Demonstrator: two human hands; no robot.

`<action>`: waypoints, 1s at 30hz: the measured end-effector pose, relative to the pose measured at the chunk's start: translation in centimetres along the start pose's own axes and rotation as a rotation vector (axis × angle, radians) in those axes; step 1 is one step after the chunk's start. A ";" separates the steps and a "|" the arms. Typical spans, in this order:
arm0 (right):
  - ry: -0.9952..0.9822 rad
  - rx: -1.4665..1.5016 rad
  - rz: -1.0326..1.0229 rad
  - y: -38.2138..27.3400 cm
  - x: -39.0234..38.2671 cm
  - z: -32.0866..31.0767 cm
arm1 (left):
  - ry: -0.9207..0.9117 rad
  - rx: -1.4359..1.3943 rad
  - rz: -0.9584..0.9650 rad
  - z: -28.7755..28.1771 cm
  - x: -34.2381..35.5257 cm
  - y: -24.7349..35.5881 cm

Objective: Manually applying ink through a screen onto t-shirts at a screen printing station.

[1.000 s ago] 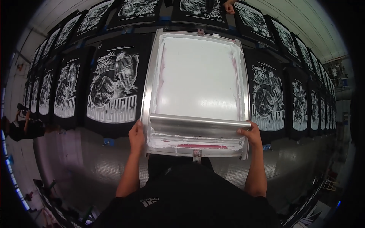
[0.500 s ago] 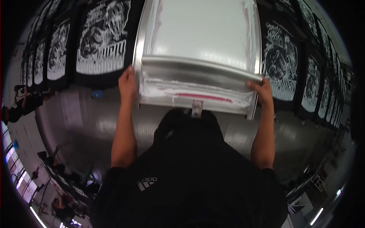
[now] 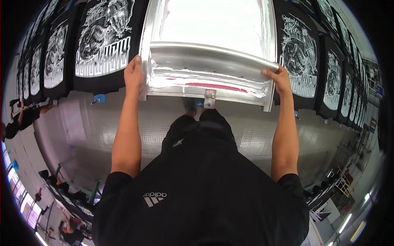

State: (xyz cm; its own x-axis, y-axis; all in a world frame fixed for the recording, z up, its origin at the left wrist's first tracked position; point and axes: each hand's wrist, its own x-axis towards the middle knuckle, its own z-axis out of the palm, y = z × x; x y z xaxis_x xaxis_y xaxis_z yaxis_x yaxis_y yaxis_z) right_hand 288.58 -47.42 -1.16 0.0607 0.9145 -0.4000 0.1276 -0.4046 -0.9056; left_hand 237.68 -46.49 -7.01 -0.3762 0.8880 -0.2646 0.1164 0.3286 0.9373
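A metal screen-printing frame (image 3: pixel 144 76) lies in front of me, its pale mesh (image 3: pixel 211 20) bright white with smears of white and red along the borders. Across its near part runs a wide metal squeegee (image 3: pixel 209 58), tilted slightly down to the right. My left hand (image 3: pixel 134 77) is closed on the frame's left rail, fingers partly hidden behind it. On the right, my right hand (image 3: pixel 280 80) is closed at the squeegee's right end and the frame's right rail, thumb over the metal; its other fingers are mostly hidden. Below the near rail sits a clamp-like block (image 3: pixel 209 99).
Black garments with white prints (image 3: pixel 104 41) lie on boards in rows to left and right (image 3: pixel 298 57). Below me is a grey textured floor (image 3: pixel 86 131). At the far left, another person's arm (image 3: pixel 39 110) reaches toward the boards; another person (image 3: pixel 70 233) is at lower left.
The frame, squeegee and both my hands sit higher in the picture, slightly further left. The scene looks brighter. Both hands keep their hold.
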 end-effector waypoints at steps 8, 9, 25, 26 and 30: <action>-0.009 0.015 0.011 0.8 -0.7 0.2 | -0.007 0.018 0.021 -0.1 -0.5 -0.7; -0.012 0.014 0.022 0.7 -0.7 0.4 | 0.001 0.027 0.006 0.0 -0.5 -0.7; -0.097 -1.341 -0.295 -5.7 -7.0 4.8 | -0.558 0.930 0.720 1.0 -3.8 11.9; -0.114 -1.266 -0.307 -5.4 -7.3 5.5 | -0.848 1.248 0.578 1.6 -3.1 12.3; -0.248 -1.007 -0.160 -7.2 -3.1 3.3 | -0.820 1.013 0.657 4.1 1.5 16.0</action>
State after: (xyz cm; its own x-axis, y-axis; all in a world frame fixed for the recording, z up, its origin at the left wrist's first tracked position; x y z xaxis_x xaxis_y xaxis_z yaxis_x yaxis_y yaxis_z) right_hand 284.24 -47.34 6.19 -0.2195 0.8866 -0.4071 0.8878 0.0086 -0.4602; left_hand 242.72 -38.58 6.64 0.5774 0.7809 -0.2384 0.7718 -0.4268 0.4714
